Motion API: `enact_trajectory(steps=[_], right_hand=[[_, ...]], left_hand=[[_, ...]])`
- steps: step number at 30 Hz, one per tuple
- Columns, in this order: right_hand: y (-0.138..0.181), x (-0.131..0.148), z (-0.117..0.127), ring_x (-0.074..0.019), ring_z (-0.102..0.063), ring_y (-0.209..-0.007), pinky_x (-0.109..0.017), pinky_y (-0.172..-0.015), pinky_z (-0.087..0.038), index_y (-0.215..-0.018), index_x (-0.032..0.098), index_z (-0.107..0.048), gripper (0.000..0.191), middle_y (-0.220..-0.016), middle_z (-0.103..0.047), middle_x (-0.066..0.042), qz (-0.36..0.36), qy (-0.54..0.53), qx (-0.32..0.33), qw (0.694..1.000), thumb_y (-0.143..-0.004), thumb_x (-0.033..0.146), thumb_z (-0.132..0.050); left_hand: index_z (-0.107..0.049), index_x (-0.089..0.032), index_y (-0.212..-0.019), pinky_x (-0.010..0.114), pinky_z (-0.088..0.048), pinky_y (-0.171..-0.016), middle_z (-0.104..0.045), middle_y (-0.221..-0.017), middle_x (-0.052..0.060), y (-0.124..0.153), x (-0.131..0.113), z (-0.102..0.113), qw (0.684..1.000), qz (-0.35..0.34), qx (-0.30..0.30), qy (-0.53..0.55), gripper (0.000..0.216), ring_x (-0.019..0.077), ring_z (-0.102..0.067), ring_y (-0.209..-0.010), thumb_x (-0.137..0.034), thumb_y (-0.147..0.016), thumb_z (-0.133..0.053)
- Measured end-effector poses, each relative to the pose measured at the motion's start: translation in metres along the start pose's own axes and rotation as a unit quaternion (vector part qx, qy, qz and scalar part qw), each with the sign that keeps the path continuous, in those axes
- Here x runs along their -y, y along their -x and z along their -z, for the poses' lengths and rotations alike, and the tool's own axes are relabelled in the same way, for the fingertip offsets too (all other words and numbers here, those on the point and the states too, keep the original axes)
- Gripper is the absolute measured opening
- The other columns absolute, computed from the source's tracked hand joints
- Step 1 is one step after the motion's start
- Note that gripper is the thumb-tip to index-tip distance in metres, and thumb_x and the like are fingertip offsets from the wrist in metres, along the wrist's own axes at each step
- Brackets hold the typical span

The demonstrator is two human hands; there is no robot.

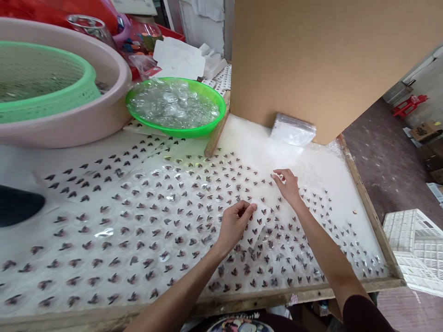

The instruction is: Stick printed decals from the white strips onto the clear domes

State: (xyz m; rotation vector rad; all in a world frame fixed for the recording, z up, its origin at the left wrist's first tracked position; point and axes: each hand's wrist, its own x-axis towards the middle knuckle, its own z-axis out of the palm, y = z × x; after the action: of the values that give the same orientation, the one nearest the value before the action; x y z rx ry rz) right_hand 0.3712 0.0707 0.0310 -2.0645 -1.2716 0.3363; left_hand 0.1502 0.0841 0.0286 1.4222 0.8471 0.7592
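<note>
My left hand [238, 226] pinches a white sticker sheet [255, 233] by its upper edge, thumb on top; small dark-and-pink prints run along it. Further forward and to the right, my right hand [288, 185] hovers low over the table, thumb and fingertips drawn together. Whatever they hold is too small to make out. Beneath and around both hands lie many clear round plastic pieces [168, 267], spread in rows, each bearing one of the same small prints.
A green bowl [194, 130] heaped with clear plastic discs [173, 103] stands at back left, beside a pink basin [114, 108] holding a green basket [83, 92]. Behind the table rises a cardboard panel [311, 55], a wrapped stack [293, 130] at its foot. Wooden strips [367, 207] edge the table.
</note>
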Motion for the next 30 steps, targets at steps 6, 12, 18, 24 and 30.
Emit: enact_trajectory(steps=[6,12,18,24,30], right_hand=[[0.073,0.039,0.017,-0.016,-0.057,-0.073,-0.031,-0.072,-0.046,-0.091,0.023,-0.068,0.024,-0.082,-0.065,-0.001,0.007,-0.171,0.159,0.972,-0.081,0.045,-0.068],[0.078,0.039,0.015,-0.0156,-0.056,-0.069,-0.029,-0.067,-0.045,-0.079,0.021,-0.065,0.025,-0.071,-0.062,-0.001,0.011,-0.171,0.148,0.974,-0.085,0.045,-0.062],[0.086,0.04,0.012,-0.0163,-0.058,-0.073,-0.037,-0.087,-0.041,-0.091,0.025,-0.067,0.012,-0.088,-0.068,-0.001,0.077,-0.069,0.066,0.992,-0.088,0.036,-0.062],[0.086,0.042,0.012,-0.0183,-0.056,-0.073,-0.04,-0.086,-0.039,-0.083,0.026,-0.064,0.016,-0.085,-0.064,-0.002,0.1,-0.053,0.036,0.993,-0.091,0.038,-0.058],[0.086,0.041,0.009,-0.0202,-0.059,-0.082,-0.04,-0.087,-0.037,-0.104,0.03,-0.067,0.017,-0.088,-0.064,-0.003,0.107,-0.011,0.037,0.994,-0.092,0.038,-0.059]], left_hand=[[-0.055,-0.019,-0.064,0.023,-0.032,-0.05,-0.044,-0.054,-0.003,0.001,0.0,0.0,1.0,-0.006,-0.017,0.008,0.034,0.0112,-0.038,-0.051,-0.043,-0.087,-0.059],[-0.064,-0.018,-0.087,0.024,-0.038,-0.059,-0.056,-0.069,0.0,0.0,0.005,0.0,0.999,-0.041,0.003,-0.022,0.025,0.0139,-0.046,-0.063,-0.043,-0.087,-0.059],[-0.06,-0.018,-0.075,0.024,-0.037,-0.056,-0.054,-0.063,-0.001,0.0,0.003,0.001,1.0,-0.019,-0.002,-0.021,0.028,0.0131,-0.047,-0.059,-0.043,-0.088,-0.056],[-0.06,-0.018,-0.073,0.023,-0.038,-0.056,-0.056,-0.064,-0.001,-0.001,0.002,0.001,1.0,-0.013,-0.016,-0.021,0.029,0.0134,-0.048,-0.06,-0.043,-0.087,-0.057],[-0.06,-0.018,-0.074,0.023,-0.037,-0.055,-0.055,-0.062,-0.001,0.0,0.002,0.001,1.0,-0.012,-0.005,-0.014,0.029,0.013,-0.047,-0.059,-0.043,-0.088,-0.056]])
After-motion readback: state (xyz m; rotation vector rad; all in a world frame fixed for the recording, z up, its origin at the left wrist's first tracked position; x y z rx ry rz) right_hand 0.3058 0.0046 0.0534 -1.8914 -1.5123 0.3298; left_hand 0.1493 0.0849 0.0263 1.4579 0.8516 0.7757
